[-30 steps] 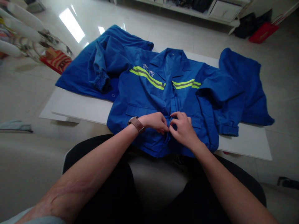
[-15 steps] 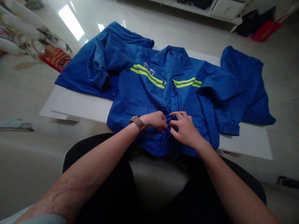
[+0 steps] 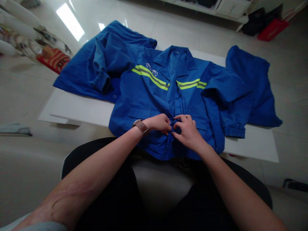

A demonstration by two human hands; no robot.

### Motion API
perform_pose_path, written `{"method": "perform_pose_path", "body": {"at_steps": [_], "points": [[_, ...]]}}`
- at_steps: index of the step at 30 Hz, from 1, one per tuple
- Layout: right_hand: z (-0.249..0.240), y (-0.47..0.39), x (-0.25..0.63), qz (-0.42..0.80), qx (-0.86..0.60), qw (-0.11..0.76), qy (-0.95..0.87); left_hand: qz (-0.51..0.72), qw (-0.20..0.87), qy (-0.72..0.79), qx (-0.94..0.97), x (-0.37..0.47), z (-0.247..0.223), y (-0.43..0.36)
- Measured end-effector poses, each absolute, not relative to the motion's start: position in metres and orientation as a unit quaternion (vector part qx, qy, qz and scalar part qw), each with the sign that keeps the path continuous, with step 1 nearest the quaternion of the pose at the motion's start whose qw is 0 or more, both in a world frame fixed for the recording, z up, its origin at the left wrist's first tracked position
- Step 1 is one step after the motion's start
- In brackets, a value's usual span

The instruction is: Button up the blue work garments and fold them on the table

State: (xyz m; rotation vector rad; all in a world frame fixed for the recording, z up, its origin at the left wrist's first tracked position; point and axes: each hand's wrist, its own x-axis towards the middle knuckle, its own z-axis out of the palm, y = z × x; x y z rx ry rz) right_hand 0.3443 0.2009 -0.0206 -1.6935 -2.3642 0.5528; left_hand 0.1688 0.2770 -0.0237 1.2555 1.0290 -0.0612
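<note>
A blue work jacket (image 3: 144, 96) with yellow-and-grey reflective stripes lies front up before me, collar away from me. Its upper front is open, while the front edges meet near the hem. My left hand (image 3: 160, 123), below a brown-strapped wristwatch (image 3: 141, 127), pinches the jacket's front edge at pocket height. Facing it, my right hand (image 3: 187, 130) has its fingers curled, thumb and fingertips gripping the other side of the front edge. Whatever button or fastener sits between the fingertips is hidden.
The jacket rests on a white table (image 3: 79, 110). More blue cloth (image 3: 77, 77) lies under the left sleeve, and another blue piece (image 3: 255, 83) under the right one. A red bag (image 3: 273, 30) stands on the floor by a white cabinet (image 3: 231, 9).
The thumb and fingers of my right hand have drawn slightly closer to my left hand at the front edge. The whole view has shifted a little; the jacket lies as before.
</note>
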Motion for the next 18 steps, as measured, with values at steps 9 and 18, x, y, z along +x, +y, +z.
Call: {"method": "perform_pose_path", "body": {"at_steps": [9,18], "points": [[-0.016,0.199,0.338,0.164,-0.567,0.091,-0.802,0.008,0.699,0.486,0.525,0.172,-0.023,0.275],[-0.006,0.198,0.335,0.122,-0.539,0.087,-0.829,-0.1,0.719,0.453,0.517,0.164,-0.01,0.277]]}}
